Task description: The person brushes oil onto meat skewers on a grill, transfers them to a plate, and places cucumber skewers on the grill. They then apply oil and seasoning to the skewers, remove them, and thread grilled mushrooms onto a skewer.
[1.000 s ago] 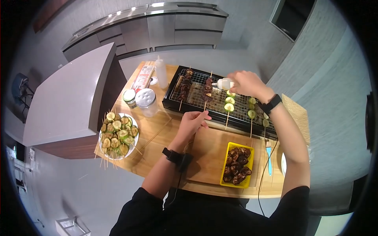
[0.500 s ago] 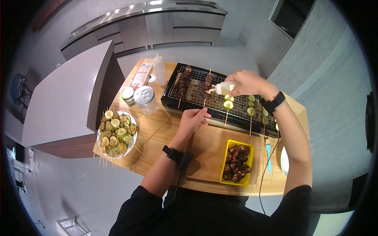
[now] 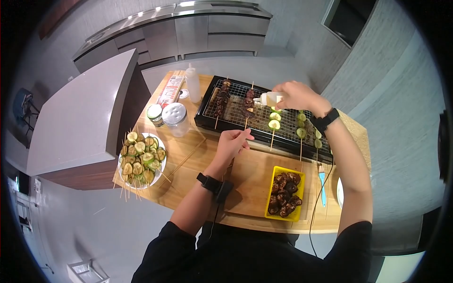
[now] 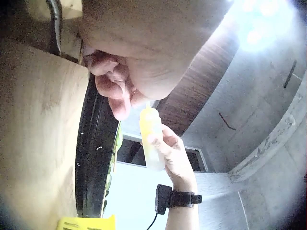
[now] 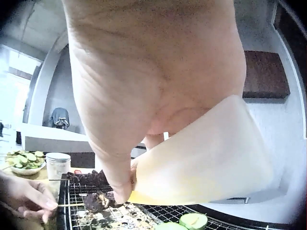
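Observation:
A dark meat skewer [image 3: 248, 100] lies across the grill, and my left hand [image 3: 230, 145] pinches the near end of its wooden stick. In my right hand [image 3: 302, 98] is a translucent squeeze bottle [image 3: 271, 99] of yellowish liquid, tilted so its nozzle points left at the meat. The right wrist view shows the bottle [image 5: 206, 153] large, with thumb and fingers wrapped round it. Below it are the charred meat pieces [image 5: 98, 202] over the wire mesh. Green vegetable slices [image 3: 274, 124] on another stick lie just right of the bottle.
The black grill [image 3: 207, 123] also bears another meat skewer [image 3: 222, 100] and more vegetable skewers [image 3: 301, 133]. A yellow tray [image 3: 302, 191] of browned pieces, a blue brush [image 3: 322, 188], a plate [image 3: 163, 172] of skewered slices, a shaker jar [image 3: 175, 120] and a second bottle [image 3: 192, 85] stand around.
The bottle's nozzle went down along the meat toward my left hand, then back up away from it. My left hand has kept its pinch on the stick.

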Tool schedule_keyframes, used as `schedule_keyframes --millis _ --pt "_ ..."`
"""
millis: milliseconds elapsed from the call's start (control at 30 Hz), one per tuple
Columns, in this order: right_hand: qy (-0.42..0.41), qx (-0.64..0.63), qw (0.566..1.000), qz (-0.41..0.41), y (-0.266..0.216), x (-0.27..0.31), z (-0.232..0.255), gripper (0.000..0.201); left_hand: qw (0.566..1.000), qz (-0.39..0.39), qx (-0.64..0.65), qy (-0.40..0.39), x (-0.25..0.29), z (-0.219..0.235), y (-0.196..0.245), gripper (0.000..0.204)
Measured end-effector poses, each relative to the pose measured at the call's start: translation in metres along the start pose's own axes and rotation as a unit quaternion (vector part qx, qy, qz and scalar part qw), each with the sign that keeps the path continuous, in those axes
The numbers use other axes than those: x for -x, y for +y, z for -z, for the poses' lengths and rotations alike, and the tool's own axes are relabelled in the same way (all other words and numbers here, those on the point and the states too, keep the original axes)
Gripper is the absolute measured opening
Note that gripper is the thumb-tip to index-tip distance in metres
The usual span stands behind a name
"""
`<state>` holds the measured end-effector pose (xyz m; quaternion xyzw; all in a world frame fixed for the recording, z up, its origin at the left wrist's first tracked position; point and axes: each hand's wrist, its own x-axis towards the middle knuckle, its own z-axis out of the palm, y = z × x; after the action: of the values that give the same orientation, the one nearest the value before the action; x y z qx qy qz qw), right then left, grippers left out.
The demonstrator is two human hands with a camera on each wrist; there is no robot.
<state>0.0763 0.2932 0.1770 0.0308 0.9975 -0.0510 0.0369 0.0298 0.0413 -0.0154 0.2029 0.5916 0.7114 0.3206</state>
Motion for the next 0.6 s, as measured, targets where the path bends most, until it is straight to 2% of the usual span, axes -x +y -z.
schedule_keyframes --millis 367,600 --pt "0.012 -0.018 1.0 -0.003 -0.001 0.013 0.006 0.049 0.998 -0.051 -0.007 -0.02 -0.004 0.0 -0.005 0.039" --pt "0.024 -0.039 0.999 -0.006 -0.011 0.024 0.017 0.049 0.998 -0.054 0.004 -0.025 -0.003 0.0 -0.004 0.041"
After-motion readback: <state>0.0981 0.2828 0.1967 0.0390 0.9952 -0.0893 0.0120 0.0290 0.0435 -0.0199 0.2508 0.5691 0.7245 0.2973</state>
